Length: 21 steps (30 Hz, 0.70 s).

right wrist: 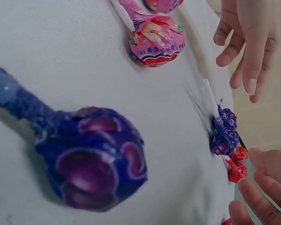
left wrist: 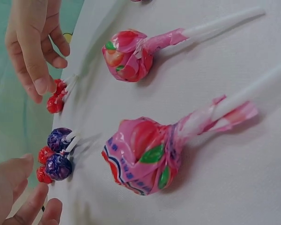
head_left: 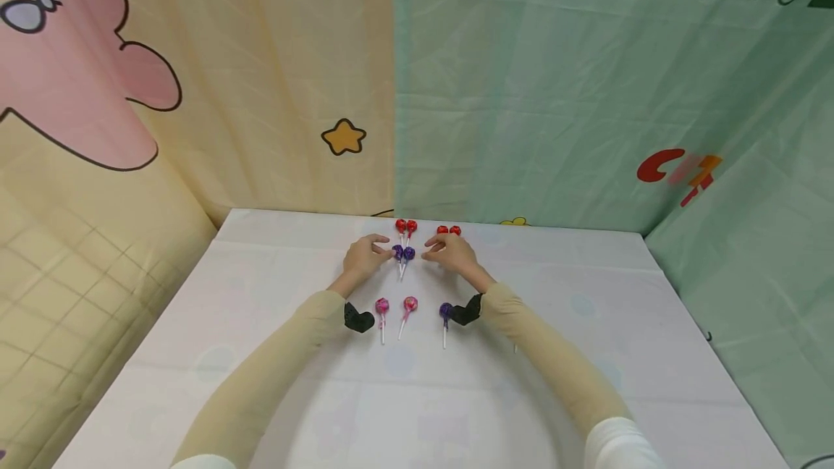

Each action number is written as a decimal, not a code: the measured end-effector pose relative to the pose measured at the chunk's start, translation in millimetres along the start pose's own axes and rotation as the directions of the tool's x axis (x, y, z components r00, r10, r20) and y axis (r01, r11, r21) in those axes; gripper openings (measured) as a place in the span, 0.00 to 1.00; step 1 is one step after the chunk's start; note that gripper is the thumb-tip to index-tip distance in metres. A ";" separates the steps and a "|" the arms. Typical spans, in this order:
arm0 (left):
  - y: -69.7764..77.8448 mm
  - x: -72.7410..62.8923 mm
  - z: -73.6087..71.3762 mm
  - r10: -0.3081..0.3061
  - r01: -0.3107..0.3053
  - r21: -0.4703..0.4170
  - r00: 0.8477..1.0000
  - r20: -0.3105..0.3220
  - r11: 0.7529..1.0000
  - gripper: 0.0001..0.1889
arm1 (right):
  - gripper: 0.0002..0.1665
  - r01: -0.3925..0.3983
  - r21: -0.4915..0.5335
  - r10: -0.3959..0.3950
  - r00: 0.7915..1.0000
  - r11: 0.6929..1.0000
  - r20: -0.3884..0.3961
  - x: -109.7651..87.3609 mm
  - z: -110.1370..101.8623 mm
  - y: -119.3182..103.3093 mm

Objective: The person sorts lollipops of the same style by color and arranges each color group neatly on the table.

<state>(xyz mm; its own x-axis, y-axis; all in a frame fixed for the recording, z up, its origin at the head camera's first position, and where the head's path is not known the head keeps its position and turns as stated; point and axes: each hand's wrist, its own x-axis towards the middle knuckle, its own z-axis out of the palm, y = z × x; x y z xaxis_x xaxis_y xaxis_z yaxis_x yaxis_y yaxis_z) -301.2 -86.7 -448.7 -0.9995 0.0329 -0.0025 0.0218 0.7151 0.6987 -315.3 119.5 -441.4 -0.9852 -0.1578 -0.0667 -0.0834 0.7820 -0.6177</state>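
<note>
Two purple-wrapped lollipops (head_left: 409, 253) lie side by side on the white table, sticks crossing toward me. My left hand (head_left: 365, 255) is just left of them, fingers loosely extended; whether a fingertip touches the nearer purple head I cannot tell. On their other side, my right hand (head_left: 449, 253) hovers with relaxed fingers and nothing in its grasp. Behind the purple pair are two red lollipops (head_left: 412, 226). Another red pair (head_left: 455, 230) sits beyond the right hand, partly hidden by it. In the left wrist view, the left hand (left wrist: 11, 192) has its fingers spread.
Nearer to me lie two pink lollipops (head_left: 382, 305) and one purple lollipop (head_left: 446, 310) beside the black right wrist device (head_left: 467, 311). A white stick end (head_left: 515, 347) shows by the right sleeve. Fabric curtains (head_left: 521, 93) stand behind the table (head_left: 313, 237).
</note>
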 end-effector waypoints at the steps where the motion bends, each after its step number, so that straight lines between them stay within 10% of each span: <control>1: 0.6 -1.5 -0.2 0.000 0.000 -0.004 1.000 -0.001 1.000 0.21 | 0.20 0.003 -0.002 -0.003 1.000 1.000 0.000 -1.6 -1.5 1.3; 21: 17.5 -34.5 11.8 0.059 -0.056 -0.134 0.998 0.025 0.989 0.23 | 0.18 0.091 0.085 -0.087 0.995 0.992 -0.058 -45.7 -33.7 33.6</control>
<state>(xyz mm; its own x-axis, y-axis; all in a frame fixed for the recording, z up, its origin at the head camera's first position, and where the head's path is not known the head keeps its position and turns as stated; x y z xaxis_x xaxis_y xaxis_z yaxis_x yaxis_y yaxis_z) -266.1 -67.1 -444.9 -0.9955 0.0927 0.0212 0.0738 0.6123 0.7872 -278.1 173.2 -432.7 -0.9814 -0.1894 0.0329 -0.1600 0.7100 -0.6857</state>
